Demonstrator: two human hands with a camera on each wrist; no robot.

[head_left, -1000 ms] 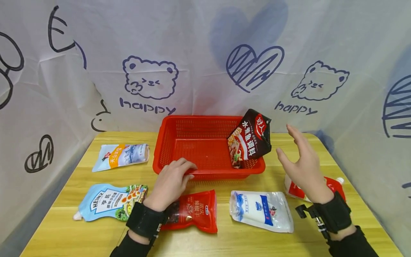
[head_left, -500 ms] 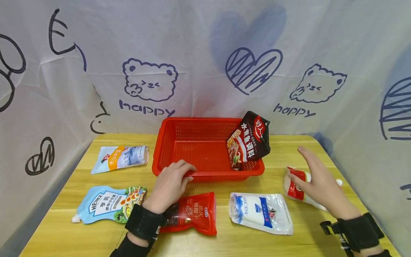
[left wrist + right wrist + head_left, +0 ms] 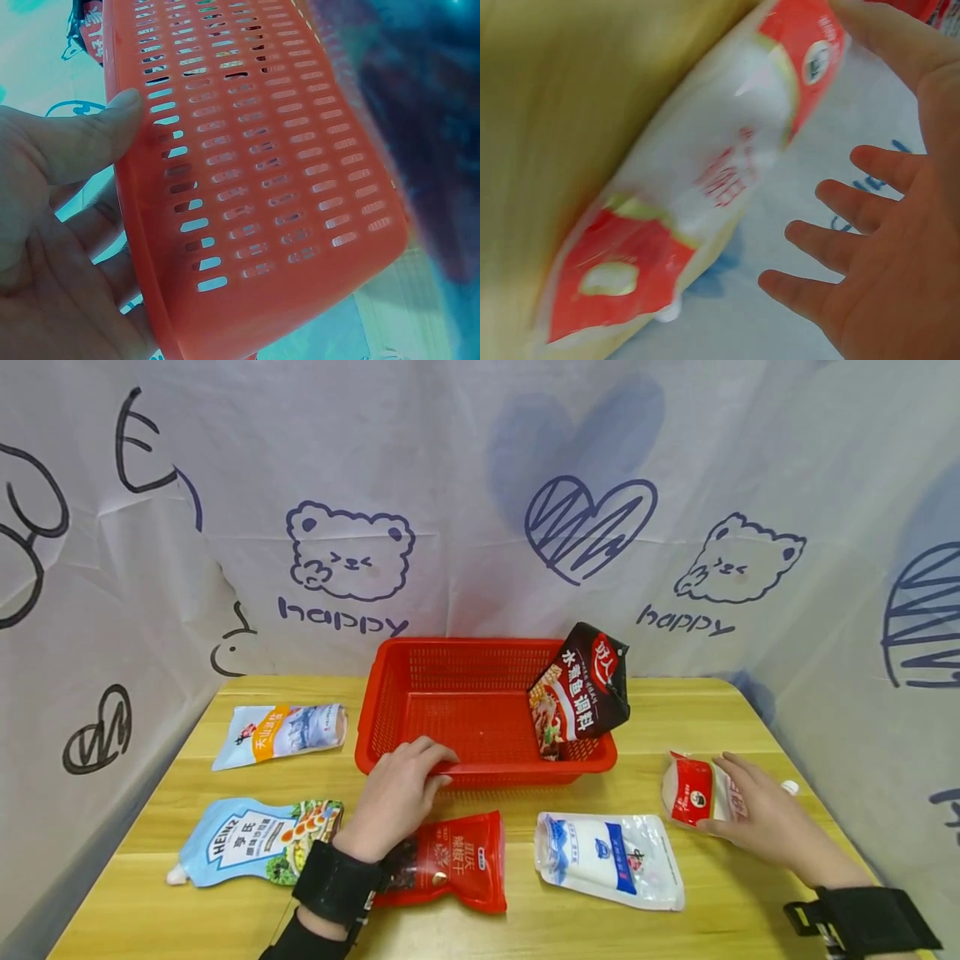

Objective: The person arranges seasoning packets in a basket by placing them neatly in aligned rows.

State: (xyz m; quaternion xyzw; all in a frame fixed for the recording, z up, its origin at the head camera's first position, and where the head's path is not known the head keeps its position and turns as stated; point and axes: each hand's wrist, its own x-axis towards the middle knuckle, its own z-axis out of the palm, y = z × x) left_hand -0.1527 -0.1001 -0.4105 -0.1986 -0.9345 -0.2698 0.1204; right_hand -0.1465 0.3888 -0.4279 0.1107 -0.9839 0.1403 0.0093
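My left hand (image 3: pixel 401 793) holds the front rim of a red plastic basket (image 3: pixel 487 774). In the left wrist view, the thumb (image 3: pixel 124 112) lies on the outside of the slotted wall and the other fingers go behind the rim. My right hand (image 3: pixel 765 818) is over a red-and-white food pouch (image 3: pixel 693 792) at the table's right, covering much of it. In the right wrist view, its fingers are spread beside the pouch, with the thumb tip at one red end. A black seasoning packet (image 3: pixel 581 689) leans in the basket's right end, sticking out above the rim.
A red bag of dried chillies (image 3: pixel 457 864) lies in front of the basket, partly behind my left wrist. Right of it is a white-and-blue pouch (image 3: pixel 611 860). On the left lie a Heinz pouch (image 3: pixel 255 841) and a blue-and-orange packet (image 3: pixel 281 735). A drawn-on white cloth (image 3: pixel 465 485) stands behind.
My right hand has come down and to the right, from the air beside the basket to over the red-and-white pouch. The left hand keeps its grip on the rim.
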